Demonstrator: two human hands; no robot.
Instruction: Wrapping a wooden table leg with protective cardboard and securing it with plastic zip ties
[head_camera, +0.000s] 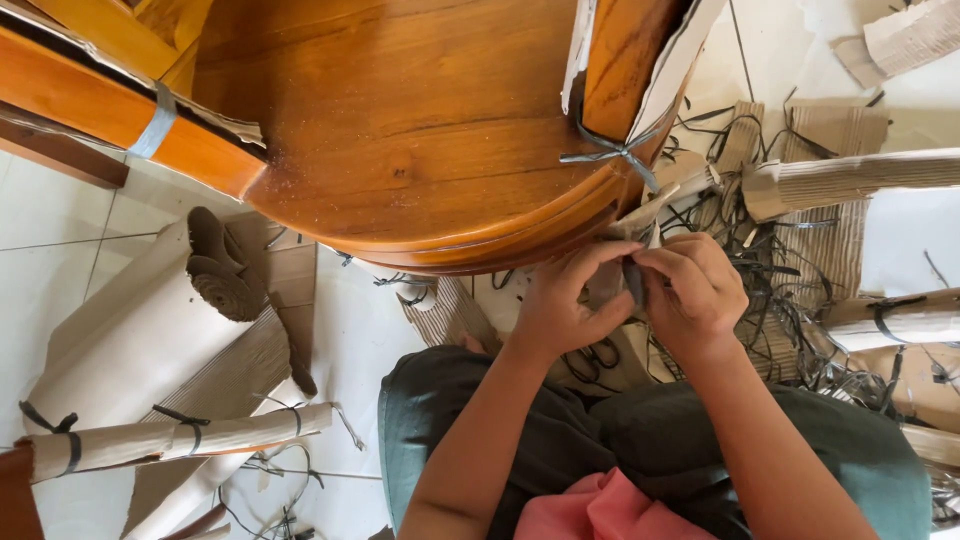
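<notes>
Your left hand and right hand side by side, fingers of both pinching a dark strap between them, round wooden tabletop edge just above, cut strapping pile beside your right hand.

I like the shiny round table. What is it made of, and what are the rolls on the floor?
Round tabletop: seemingly varnished wood, with visible orange-brown grain and a glossy surface. Floor rolls: probably brown paper or corrugated cardboard, matte and ribbed, tied with dark straps.
</notes>
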